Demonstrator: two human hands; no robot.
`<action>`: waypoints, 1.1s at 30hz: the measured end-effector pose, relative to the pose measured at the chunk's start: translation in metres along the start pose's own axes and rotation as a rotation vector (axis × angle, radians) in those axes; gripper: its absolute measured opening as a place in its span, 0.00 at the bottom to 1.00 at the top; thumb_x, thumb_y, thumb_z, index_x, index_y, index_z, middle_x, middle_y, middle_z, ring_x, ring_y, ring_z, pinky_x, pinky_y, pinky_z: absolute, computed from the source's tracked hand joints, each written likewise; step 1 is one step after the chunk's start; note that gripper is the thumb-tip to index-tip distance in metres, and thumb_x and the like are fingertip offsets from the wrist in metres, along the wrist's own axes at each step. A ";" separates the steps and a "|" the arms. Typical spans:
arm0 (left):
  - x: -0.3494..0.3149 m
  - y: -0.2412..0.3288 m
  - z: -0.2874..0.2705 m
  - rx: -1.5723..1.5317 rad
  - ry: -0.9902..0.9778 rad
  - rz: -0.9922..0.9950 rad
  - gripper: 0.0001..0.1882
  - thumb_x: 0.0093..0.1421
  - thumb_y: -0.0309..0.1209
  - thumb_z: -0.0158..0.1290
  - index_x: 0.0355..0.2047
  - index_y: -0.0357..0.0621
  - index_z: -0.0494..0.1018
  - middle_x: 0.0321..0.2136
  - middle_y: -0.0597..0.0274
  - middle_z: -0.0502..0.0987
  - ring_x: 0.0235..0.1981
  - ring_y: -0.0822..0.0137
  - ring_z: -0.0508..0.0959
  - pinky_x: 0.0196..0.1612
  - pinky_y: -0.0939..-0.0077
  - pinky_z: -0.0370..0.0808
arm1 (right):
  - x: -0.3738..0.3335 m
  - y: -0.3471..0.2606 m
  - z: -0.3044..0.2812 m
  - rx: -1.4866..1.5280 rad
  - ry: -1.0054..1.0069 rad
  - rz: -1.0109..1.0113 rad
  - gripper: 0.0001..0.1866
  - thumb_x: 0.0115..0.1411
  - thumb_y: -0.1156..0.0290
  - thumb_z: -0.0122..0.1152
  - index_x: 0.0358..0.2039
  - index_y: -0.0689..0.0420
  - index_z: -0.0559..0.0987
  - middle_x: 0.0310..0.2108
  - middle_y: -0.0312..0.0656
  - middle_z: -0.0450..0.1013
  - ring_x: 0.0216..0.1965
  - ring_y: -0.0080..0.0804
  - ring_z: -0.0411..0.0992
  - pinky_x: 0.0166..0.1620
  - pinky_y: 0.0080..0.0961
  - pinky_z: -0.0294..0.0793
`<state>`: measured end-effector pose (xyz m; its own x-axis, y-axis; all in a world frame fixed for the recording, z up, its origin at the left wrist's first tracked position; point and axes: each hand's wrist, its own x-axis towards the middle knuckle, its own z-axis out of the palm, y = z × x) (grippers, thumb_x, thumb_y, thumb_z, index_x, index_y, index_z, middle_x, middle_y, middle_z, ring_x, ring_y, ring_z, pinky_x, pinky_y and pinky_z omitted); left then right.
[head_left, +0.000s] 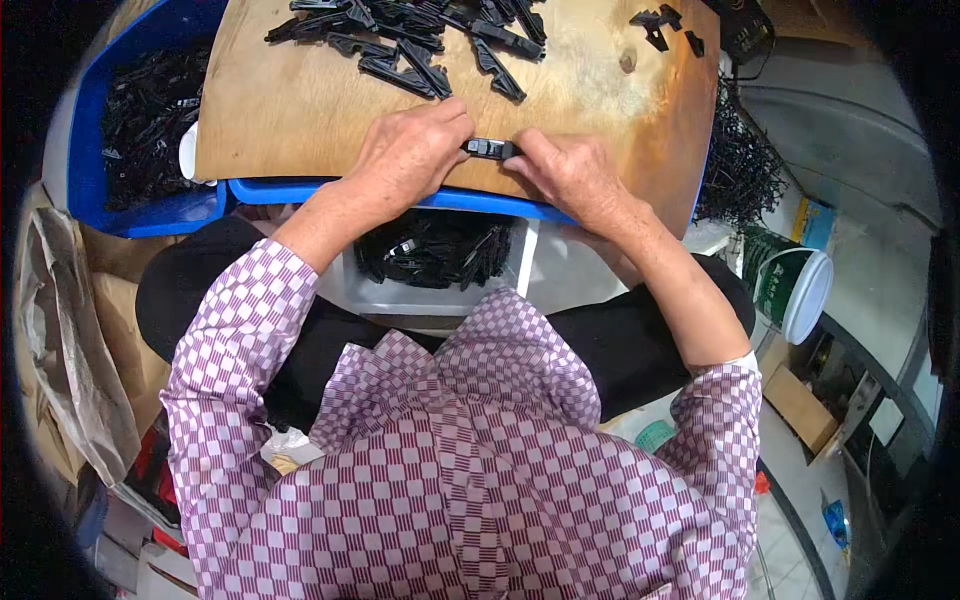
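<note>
Between my two hands, close above the near edge of a wooden board [300,125], is a small black plastic part [488,149]. My left hand [415,150] grips its left end with the fingers closed. At its right end, my right hand [568,172] pinches it between thumb and fingers. Both ends of the part are covered by my fingers. Beyond my hands, a heap of long black plastic parts [400,40] lies on the board, with a few small black pieces [655,30] off to the far right.
A blue bin [90,170] of black parts stands left of the board. Under the board's near edge, above my lap, sits a pale tray [525,265] holding more black parts. Tangled black scraps [740,155] and a green bucket with a white lid [805,295] are at the right.
</note>
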<state>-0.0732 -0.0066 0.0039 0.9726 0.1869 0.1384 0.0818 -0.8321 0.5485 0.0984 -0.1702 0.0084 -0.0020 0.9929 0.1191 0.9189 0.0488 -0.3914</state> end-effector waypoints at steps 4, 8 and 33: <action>0.006 -0.004 0.003 0.005 0.020 0.047 0.09 0.53 0.26 0.60 0.29 0.39 0.70 0.30 0.54 0.72 0.35 0.50 0.77 0.35 0.58 0.75 | 0.005 0.000 0.014 -0.042 0.024 0.010 0.14 0.57 0.64 0.65 0.28 0.57 0.70 0.18 0.45 0.70 0.22 0.46 0.73 0.25 0.37 0.71; -0.002 -0.007 0.004 0.006 -0.001 0.022 0.10 0.53 0.26 0.60 0.29 0.39 0.69 0.29 0.53 0.71 0.34 0.48 0.77 0.34 0.57 0.74 | 0.017 -0.003 0.015 0.009 0.079 -0.045 0.15 0.57 0.62 0.66 0.27 0.56 0.69 0.20 0.46 0.71 0.23 0.48 0.73 0.26 0.39 0.71; 0.008 -0.035 -0.021 0.272 0.232 -0.089 0.13 0.54 0.32 0.60 0.35 0.42 0.70 0.36 0.54 0.71 0.35 0.49 0.77 0.35 0.56 0.76 | 0.000 0.083 -0.027 -0.019 0.323 0.244 0.15 0.62 0.67 0.58 0.47 0.58 0.78 0.49 0.49 0.72 0.49 0.47 0.72 0.50 0.34 0.72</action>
<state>-0.0729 0.0347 0.0032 0.8864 0.3522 0.3004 0.2491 -0.9098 0.3319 0.1853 -0.1689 0.0001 0.3380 0.8898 0.3067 0.8843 -0.1888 -0.4269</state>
